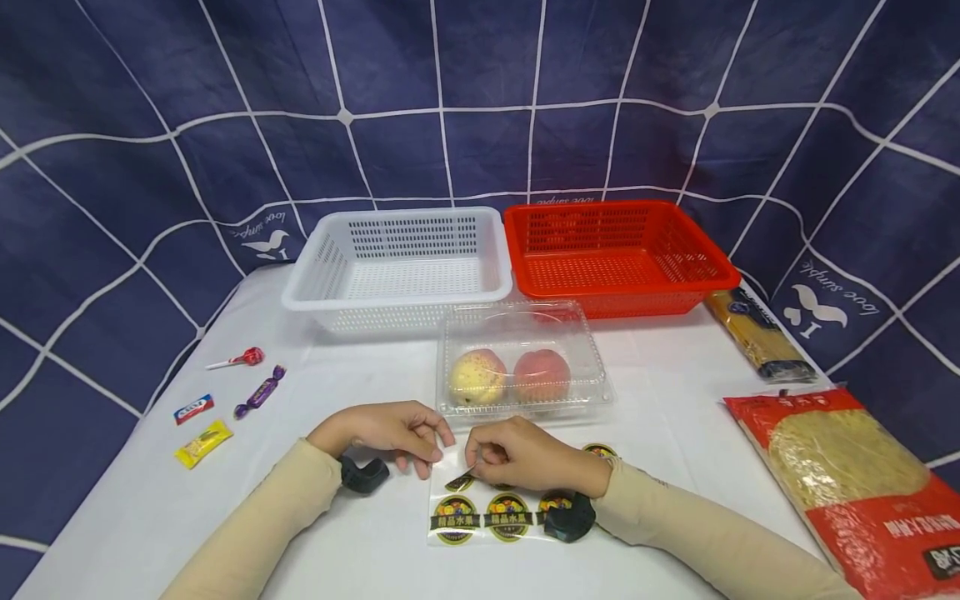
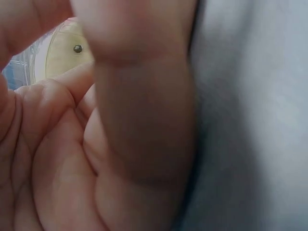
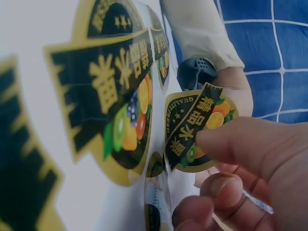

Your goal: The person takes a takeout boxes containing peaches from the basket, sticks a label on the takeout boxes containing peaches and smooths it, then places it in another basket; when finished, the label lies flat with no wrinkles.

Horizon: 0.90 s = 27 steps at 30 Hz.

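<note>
Your two sleeves come in from the bottom of the head view, and between them lies the sticker sheet on the white table. Take this sheet as the landmark. Your right hand rests on its far edge, fingers curled, and pinches one fruit sticker that is lifted off the sheet at its far left corner. Your left hand lies just left of the same corner, fingers loosely curled with the tips down on the sheet edge; you cannot tell if it grips anything. Just behind the sheet stands a clear plastic box with two peaches inside and its lid closed. Farther behind are a white basket and a red basket, side by side. Well to the left of the sheet are four candies; to the right are two noodle packs.

Next, the left wrist view: your left palm and fingers fill it, blurred, with the table beside them and a bit of the clear box behind.

Last, the right wrist view: your right hand's fingertips hold the peeled sticker by its edge, just above the sheet, where other stickers are in place.
</note>
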Available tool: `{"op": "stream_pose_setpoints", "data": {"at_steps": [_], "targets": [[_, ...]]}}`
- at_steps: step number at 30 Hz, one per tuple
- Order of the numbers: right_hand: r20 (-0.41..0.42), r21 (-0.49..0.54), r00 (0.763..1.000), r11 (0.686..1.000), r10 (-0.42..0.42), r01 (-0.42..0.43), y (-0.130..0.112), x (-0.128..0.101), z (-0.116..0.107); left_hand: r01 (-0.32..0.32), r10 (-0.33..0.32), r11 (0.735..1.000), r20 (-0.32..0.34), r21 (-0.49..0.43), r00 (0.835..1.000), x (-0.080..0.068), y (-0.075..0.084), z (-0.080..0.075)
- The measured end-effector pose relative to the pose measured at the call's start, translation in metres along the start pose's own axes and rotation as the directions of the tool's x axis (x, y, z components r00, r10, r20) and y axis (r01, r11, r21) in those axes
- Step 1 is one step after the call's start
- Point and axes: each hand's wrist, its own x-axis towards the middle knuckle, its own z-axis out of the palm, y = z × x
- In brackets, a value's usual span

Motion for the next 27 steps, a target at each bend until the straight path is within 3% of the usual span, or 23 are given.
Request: {"op": "stream_pose_setpoints", "data": {"at_steps": [9, 18, 23, 27], "targets": [[0.104, 0.056, 0.995, 0.998, -0.001, -0.005, -0.015, -0.001, -0.017, 0.012, -0.011, 0.999, -0.031, 0.042, 0.999, -0.001, 0.001, 0.0], [0.13, 0.259, 0.988, 0.959, 0.08, -0.112, -0.024, -0.003, -0.041, 0.027, -0.021, 0.997, -0.075, 0.075, 0.997, -0.008, 0.004, -0.002], [0.107, 0.332, 0.986, 0.93, 0.131, -0.16, -0.024, -0.005, -0.053, 0.026, -0.003, 0.991, -0.174, 0.131, 0.985, -0.015, 0.004, -0.011], [0.045, 0.363, 0.99, 0.921, 0.134, -0.141, -0.026, -0.005, -0.068, -0.005, 0.059, 0.983, -0.286, 0.185, 0.956, -0.017, 0.004, -0.021]]}}
